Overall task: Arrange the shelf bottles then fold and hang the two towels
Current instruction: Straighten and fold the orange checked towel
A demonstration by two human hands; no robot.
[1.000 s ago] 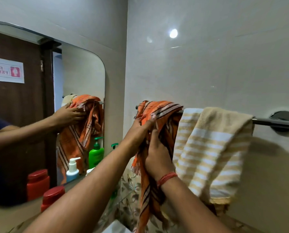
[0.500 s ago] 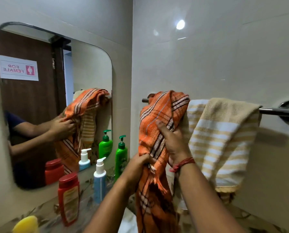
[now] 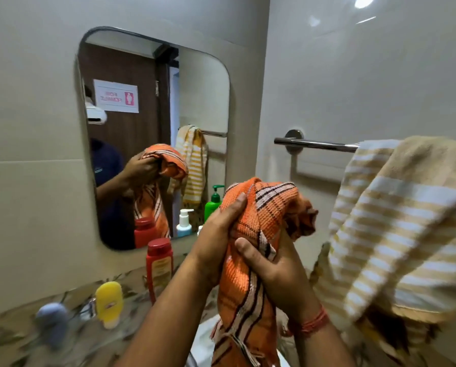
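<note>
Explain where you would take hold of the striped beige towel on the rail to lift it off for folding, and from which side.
Pinch the beige towel along its top fold, where it bends over the rail, coming from the front and lifting upward. It hangs doubled over the bar, so the crest gathers both layers. The left hand and right hand are both gripping the orange towel now.

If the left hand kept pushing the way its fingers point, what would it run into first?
The left hand already grips the orange towel, so cloth comes first. Its fingers point up and away, toward the tiled wall left of the towel bar; depth is unclear.
</note>
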